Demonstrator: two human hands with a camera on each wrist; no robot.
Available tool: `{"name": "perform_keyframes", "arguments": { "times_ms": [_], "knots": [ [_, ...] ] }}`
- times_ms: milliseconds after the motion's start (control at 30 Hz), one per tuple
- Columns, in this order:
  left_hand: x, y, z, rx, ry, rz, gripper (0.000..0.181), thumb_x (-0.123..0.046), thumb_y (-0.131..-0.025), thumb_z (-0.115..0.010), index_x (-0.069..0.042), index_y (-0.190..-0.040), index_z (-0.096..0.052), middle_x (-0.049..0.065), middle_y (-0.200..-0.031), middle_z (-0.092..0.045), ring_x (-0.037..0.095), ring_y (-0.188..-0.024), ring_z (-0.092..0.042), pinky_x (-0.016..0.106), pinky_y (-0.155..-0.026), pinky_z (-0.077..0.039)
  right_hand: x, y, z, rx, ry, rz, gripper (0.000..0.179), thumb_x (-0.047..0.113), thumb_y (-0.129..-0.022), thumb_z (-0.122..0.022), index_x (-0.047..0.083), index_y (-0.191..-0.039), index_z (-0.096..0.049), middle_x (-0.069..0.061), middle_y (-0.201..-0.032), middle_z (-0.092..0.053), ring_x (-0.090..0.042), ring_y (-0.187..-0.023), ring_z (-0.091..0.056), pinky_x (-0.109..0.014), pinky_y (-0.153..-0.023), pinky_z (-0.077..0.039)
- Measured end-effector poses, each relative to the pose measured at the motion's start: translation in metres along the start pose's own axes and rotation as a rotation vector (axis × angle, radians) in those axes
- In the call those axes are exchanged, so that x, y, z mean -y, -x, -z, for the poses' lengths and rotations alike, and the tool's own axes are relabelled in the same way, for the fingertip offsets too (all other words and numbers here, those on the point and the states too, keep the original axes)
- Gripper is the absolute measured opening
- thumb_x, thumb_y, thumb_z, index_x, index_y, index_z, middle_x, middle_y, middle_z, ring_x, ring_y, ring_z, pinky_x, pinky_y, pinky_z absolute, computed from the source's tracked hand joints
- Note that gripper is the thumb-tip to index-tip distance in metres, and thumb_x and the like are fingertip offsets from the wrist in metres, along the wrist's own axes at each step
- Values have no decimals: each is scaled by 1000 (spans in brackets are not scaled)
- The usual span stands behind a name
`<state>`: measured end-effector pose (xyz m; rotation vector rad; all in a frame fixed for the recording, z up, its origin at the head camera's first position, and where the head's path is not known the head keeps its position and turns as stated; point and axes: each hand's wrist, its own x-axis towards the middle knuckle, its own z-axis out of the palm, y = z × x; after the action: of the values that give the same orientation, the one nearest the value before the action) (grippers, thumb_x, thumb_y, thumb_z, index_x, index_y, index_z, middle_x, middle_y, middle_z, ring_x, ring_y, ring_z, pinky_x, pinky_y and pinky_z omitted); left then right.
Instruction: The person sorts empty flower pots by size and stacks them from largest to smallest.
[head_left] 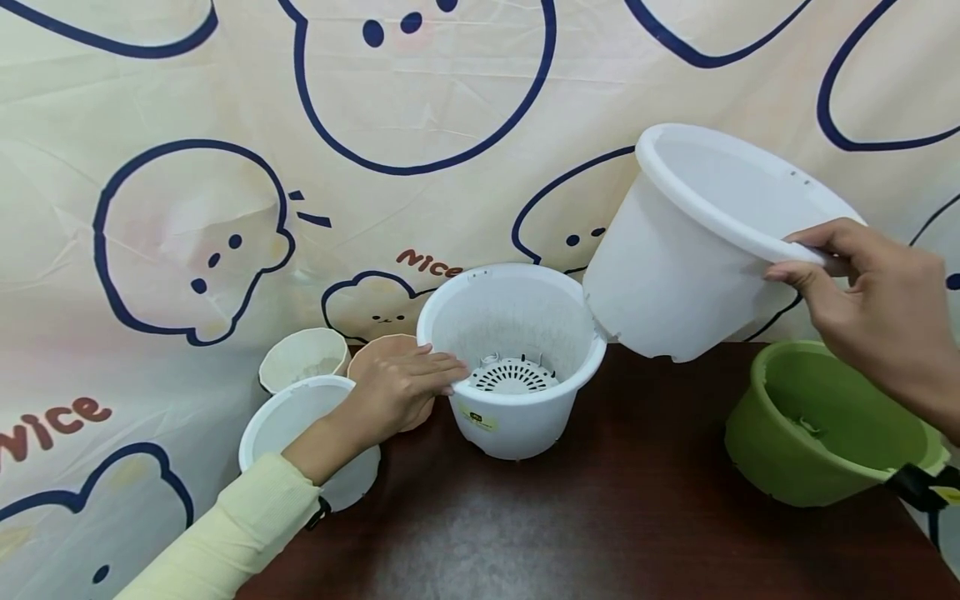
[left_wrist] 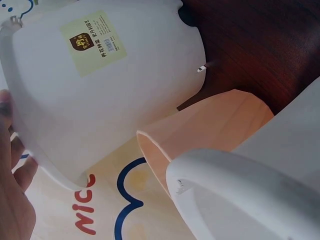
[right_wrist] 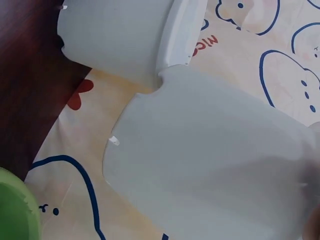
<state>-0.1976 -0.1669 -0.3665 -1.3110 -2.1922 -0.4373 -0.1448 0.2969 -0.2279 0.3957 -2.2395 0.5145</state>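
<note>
A white plastic flowerpot [head_left: 517,429] with a slotted base inside and a small yellow label stands mid-table. My left hand [head_left: 408,385] rests on its near-left rim, fingers stretched along the edge; in the left wrist view the fingertips [left_wrist: 26,172] touch that rim beside the label [left_wrist: 95,42]. Off to the right, a second white flowerpot [head_left: 671,250] hangs tilted in the air, mouth upward. My right hand [head_left: 885,292] pinches its rim between thumb and fingers. In the right wrist view, the raised pot's notched bottom edge [right_wrist: 150,92] meets the standing pot's rim [right_wrist: 175,45].
A green flowerpot [head_left: 780,450] stands at the table's right side. On the left are another white pot [head_left: 352,483], a cream pot [head_left: 300,354] and a peach pot [head_left: 375,350], partly behind my left arm. A cartoon-print cloth [head_left: 420,217] hangs behind the dark wooden table [head_left: 600,517].
</note>
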Motion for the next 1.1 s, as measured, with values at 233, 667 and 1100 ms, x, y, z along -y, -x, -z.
{"name": "perform_keyframes", "arguments": {
  "times_ms": [233, 667, 1100],
  "knots": [
    [-1, 0, 0, 13, -13, 5, 39, -1, -87, -77, -11, -124, -75, 2, -120, -77, 19, -112, -74, 45, -100, -57, 11, -7, -1, -10, -31, 15, 28, -3, -83, -81, -13, -107, -70, -33, -96, -72, 32, -79, -38, 3, -65, -30],
    [-1, 1, -1, 9, -24, 3, 39, -4, -88, -76, -12, -126, -75, 2, -121, -77, 19, -113, -74, 44, -100, -57, 31, -21, -11, -21, -139, 16, 28, -4, -83, -81, -11, -108, -70, -33, -107, -73, 34, -89, -47, 6, -69, -36],
    [0, 2, -2, -1, -22, -14, 42, -3, -86, -79, -10, -126, -74, 6, -123, -76, 22, -115, -73, 46, -101, -56, 56, -38, -25, -3, -206, 21, 27, 5, -85, -82, -8, -108, -73, -26, -109, -75, 32, -90, -49, 5, -75, -41]
  ]
}}
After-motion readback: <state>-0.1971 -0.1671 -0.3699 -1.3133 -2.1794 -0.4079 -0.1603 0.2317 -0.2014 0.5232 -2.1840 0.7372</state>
